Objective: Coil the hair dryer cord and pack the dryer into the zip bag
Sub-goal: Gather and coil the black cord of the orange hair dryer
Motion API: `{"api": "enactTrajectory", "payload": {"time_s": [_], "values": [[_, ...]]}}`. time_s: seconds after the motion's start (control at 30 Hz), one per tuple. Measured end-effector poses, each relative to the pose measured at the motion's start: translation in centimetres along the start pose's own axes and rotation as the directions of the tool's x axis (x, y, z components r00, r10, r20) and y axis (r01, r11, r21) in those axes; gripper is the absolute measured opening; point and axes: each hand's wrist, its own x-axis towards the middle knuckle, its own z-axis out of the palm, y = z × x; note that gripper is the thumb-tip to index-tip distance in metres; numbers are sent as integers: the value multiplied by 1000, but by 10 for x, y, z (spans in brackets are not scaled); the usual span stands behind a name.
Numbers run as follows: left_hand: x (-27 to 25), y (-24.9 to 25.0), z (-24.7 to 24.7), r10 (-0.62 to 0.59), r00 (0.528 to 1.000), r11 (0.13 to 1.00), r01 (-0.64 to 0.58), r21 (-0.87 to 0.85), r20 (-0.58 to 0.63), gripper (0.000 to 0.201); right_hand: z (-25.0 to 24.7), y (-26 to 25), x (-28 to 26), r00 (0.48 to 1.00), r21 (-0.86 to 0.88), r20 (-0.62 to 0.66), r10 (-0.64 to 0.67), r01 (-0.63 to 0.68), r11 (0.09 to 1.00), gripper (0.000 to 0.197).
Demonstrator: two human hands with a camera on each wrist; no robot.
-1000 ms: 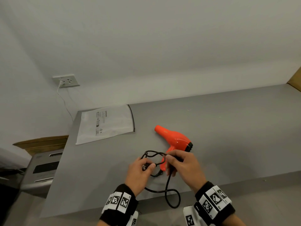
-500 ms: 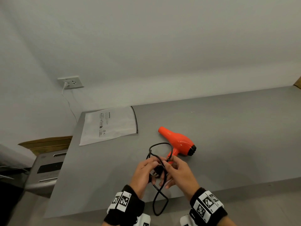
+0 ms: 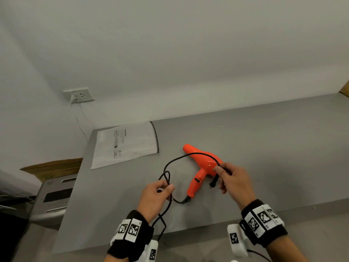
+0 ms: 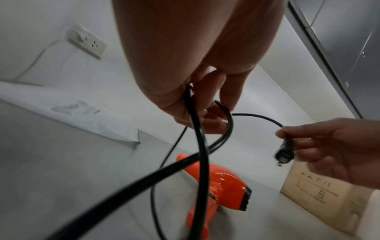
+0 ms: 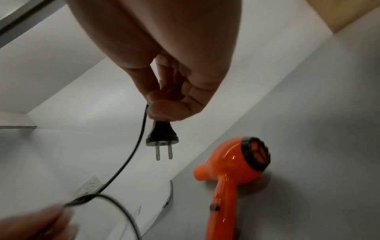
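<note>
**Cord half gathered, plug end held clear**

Pinching the black cord (image 3: 200,154) just behind the two-pin plug (image 5: 162,136) with thumb and fingers of the right hand (image 3: 233,181), plug dangling prongs down above the orange hair dryer (image 3: 204,167). Gripping a loose bunch of cord loops in the curled left hand (image 3: 154,197), with one long loop drooping over the front edge of the grey table (image 3: 264,148). Lying on its side on the table, between the hands, with the handle toward the person. Resting flat and well apart at the far left corner: the white zip bag (image 3: 128,144), with nothing in it yet.

Likely trouble from here: loops slipping out of the left-hand bunch and tangling, since uneven in size; the hanging loop snagging on the table edge when pulled up; a hard tug on the cord dragging or spinning the light dryer, being tethered at the handle base; a swinging plug knocking the dryer body.
</note>
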Motion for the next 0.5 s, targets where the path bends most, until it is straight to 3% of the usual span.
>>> {"api": "enactTrajectory", "payload": {"time_s": [0.17,0.27,0.4,0.5], "values": [[1,-6,-20,16,1000,993,-14,115,-15,9,-30,-7,23,991,-37,-132,3,-8,999,18],[2,-6,-25,82,997,972,-81,222,1,10,-34,-14,31,982,-14,-190,-5,3,1000,17],[3,-1,-26,227,962,853,-272,445,152,13,-20,-34,34,975,8,-207,-78,81,997,15],[2,11,-25,274,919,745,-390,541,285,19,9,-46,33,986,59,-90,-144,149,987,16]]}}
